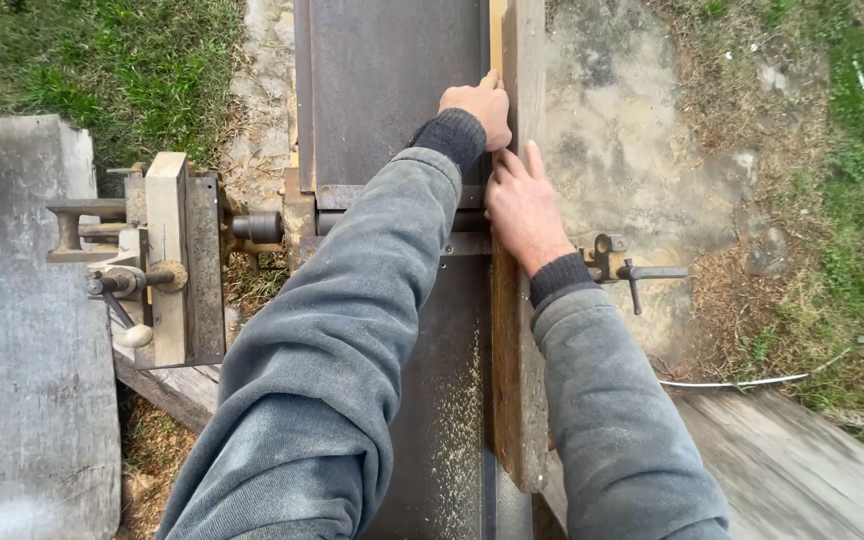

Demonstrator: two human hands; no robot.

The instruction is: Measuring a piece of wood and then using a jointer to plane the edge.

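Both arms wear loose grey sweatshirt sleeves with darker ribbed knit cuffs at the wrists
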